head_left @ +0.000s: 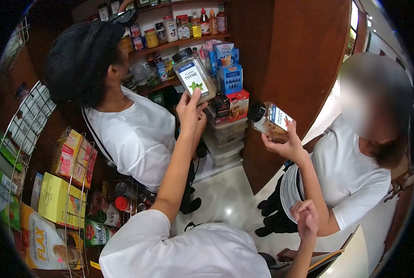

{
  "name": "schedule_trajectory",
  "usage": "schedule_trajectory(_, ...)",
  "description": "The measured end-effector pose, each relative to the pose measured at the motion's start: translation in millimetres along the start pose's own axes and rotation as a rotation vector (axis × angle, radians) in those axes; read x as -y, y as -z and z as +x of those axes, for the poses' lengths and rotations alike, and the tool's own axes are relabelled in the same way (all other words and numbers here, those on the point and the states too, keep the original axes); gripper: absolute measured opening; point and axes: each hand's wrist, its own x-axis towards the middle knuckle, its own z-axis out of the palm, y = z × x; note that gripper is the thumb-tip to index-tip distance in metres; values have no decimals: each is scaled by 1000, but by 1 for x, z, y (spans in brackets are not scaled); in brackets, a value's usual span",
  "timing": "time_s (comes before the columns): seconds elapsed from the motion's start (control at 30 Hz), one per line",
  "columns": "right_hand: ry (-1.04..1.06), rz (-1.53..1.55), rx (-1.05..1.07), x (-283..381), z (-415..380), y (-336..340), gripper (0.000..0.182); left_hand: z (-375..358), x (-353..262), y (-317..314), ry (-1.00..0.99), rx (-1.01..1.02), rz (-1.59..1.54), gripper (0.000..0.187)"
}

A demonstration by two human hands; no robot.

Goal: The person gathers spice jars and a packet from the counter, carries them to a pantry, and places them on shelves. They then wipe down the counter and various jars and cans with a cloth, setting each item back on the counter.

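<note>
My left hand (190,110) reaches up and forward, closed around a clear square spice jar (195,76) with a black lid. Its label reads thyme, and the jar leans to the left, with my thumb across the label's lower part. Just behind my wrist, more fingers (200,126) show near the jar's base. Low on the right, my right hand (305,217) is raised with its fingers loosely curled in and nothing visible in them. Above it, the person on the right holds a similar jar (272,121) of cinnamon sticks, tilted, in one hand (288,147).
A person in a dark cap (84,60) stands close on my left, facing pantry shelves (170,45) of bottles and jars. Wire racks (68,204) with boxes and packets line the near left. Stacked plastic bins (223,139) stand beside a brown door (281,69).
</note>
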Motion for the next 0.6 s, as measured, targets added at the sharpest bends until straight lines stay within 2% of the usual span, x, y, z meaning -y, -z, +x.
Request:
schedule_trajectory(0.13, -163, -88, 73, -3, -8, 1, 36, 1, -8, -4, -9, 4, -12, 34)
schedule_trajectory(0.37, -319, -182, 210, -3, -11, 1, 23, -3, -11, -1, -2, 21, -7, 34)
schedule_trajectory(0.6, -461, -336, 306, -12, -12, -3, 25, -5, -12, 4, 27, 22, 12, 34)
